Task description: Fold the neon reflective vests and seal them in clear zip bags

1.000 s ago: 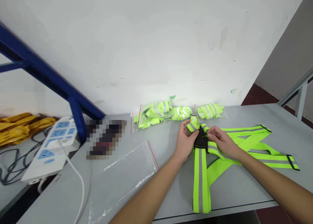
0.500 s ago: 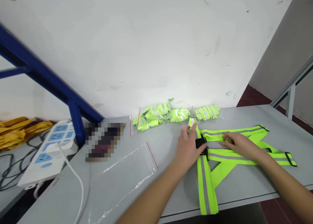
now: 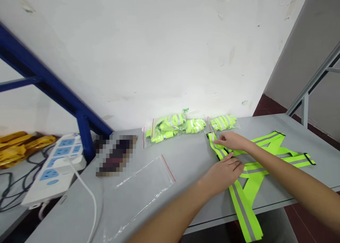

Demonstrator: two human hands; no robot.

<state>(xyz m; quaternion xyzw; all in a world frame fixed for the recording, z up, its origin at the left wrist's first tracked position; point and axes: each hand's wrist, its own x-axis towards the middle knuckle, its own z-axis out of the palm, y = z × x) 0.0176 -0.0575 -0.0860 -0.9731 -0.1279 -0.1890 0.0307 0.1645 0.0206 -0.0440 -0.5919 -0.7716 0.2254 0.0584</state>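
Note:
A lime-green reflective strap harness with grey stripes and black buckles lies spread on the grey table's right half. My left hand rests over the strap junction, its fingers closed around the black buckle area, which they mostly cover. Just above it, my right hand pinches near the upper strap end, thumb and fingers together at the strap's edge. Behind the hands lie clear bags of folded green straps, with another such bag to their right.
An open clear zip bag with a red strip lies left of the hands. Further left are a pixelated item, a white power strip with cables, yellow packages and a blue metal frame.
My right hand has moved left to the upper strap. My left hand has shifted right and down over the junction. The harness's lower strap end has swung right.

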